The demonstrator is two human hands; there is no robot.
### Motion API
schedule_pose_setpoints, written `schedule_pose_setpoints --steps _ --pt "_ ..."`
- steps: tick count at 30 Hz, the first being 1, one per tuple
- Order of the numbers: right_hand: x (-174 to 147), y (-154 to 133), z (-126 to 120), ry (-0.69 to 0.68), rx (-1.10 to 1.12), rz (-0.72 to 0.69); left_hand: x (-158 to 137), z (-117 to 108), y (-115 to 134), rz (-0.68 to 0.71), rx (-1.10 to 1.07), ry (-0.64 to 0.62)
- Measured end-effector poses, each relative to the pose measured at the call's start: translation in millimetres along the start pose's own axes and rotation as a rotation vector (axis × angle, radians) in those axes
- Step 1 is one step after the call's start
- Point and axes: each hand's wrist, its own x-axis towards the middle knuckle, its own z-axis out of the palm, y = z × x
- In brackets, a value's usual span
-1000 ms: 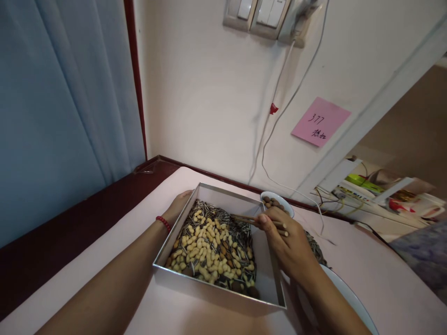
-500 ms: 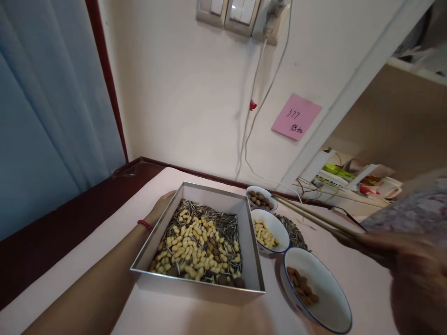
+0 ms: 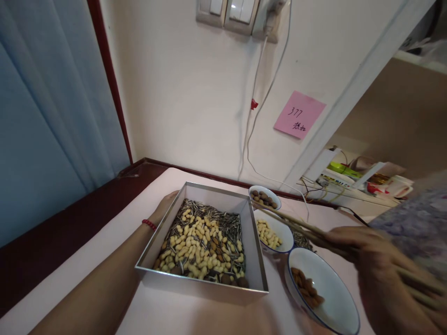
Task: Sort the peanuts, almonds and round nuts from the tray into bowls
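Note:
A square box (image 3: pixel 206 288) with pale inner walls and a metallic rim stands on the pink table covering. Inside it lie peanuts (image 3: pixel 195 242), striped sunflower seeds (image 3: pixel 228 223), a few almonds and several round brown nuts (image 3: pixel 228 279). My left hand (image 3: pixel 165 204) rests against the box's left outer wall, its fingers mostly hidden. With my right hand (image 3: pixel 380 270) I grip chopsticks (image 3: pixel 300 225), their tips near the box's right rim by the back corner. I cannot make out anything between the tips.
Right of the box stand three white bowls: one of round brown nuts (image 3: pixel 262 200), one of peanuts (image 3: pixel 268 234), one of almonds (image 3: pixel 307 287). Loose sunflower seeds (image 3: pixel 303 239) lie beside them. A white cable (image 3: pixel 268 179) hangs down the wall. A blue curtain (image 3: pixel 59 102) is left.
My right hand has moved left with the chopsticks, whose tips went from the bowl of round brown nuts to the box's right rim. My left hand stays at the box.

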Motion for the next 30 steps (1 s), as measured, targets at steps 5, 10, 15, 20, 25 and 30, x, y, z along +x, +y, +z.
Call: schedule_pose_setpoints --steps 5,10,15,20,25,30 --pt "13 -33 53 -0.286 0.115 -0.089 -4 2 1 0.074 0.005 0.005" --pt "23 -29 88 -0.421 0.126 -0.052 -11 8 6 0.084 0.000 0.021" --pt "30 -24 110 -0.504 0.102 -0.077 -18 13 10 0.054 -0.048 0.009" --pt "30 -19 121 -0.496 0.085 -0.076 -20 14 9 0.060 -0.052 -0.006" --pt "24 -20 111 -0.460 0.102 -0.086 -20 15 8 0.083 -0.064 0.004" --pt "15 -29 87 -0.385 0.096 -0.109 -15 12 7 0.072 -0.062 0.009"
